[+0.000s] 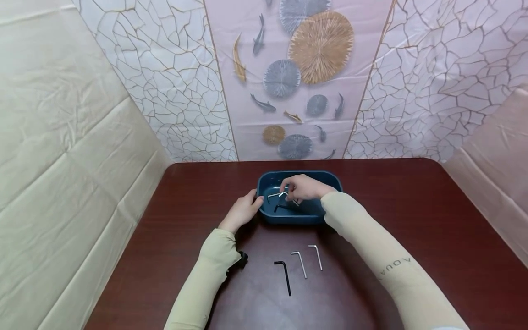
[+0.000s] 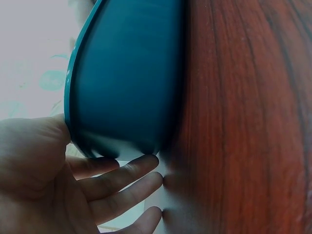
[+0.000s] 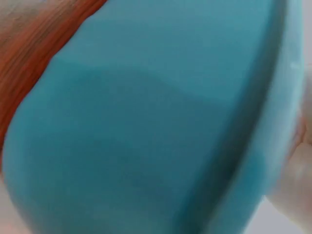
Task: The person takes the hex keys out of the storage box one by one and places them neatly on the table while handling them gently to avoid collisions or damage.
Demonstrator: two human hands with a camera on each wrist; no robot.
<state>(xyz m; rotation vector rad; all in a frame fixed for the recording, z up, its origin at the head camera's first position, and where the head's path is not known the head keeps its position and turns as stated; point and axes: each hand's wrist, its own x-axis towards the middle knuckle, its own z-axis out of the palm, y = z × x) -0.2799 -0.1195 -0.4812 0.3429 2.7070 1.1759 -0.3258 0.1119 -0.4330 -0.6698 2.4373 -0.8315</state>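
Observation:
A dark blue plastic tray point(image 1: 303, 220) stands at the back of the table. My left hand point(image 1: 240, 211) grips its left end, thumb at the rim and fingers against the outer wall, as the left wrist view shows. My right hand point(image 1: 305, 187) reaches into the tray with bent fingers and pinches a silver hex key point(image 1: 282, 194). Under it in the tray lies a black hex key point(image 1: 282, 206); the fingers partly hide the keys there. In front of the tray a black hex key point(image 1: 286, 277) and two silver hex keys point(image 1: 302, 265) point(image 1: 318, 257) lie side by side.
The dark red wooden table point(image 1: 198, 206) has rounded back corners. Patterned cloth point(image 1: 268, 151) hangs behind it, with pale cloth at both sides. A small black object point(image 1: 242, 260) shows beside the left sleeve. The tray's wall point(image 3: 131, 122) fills the right wrist view.

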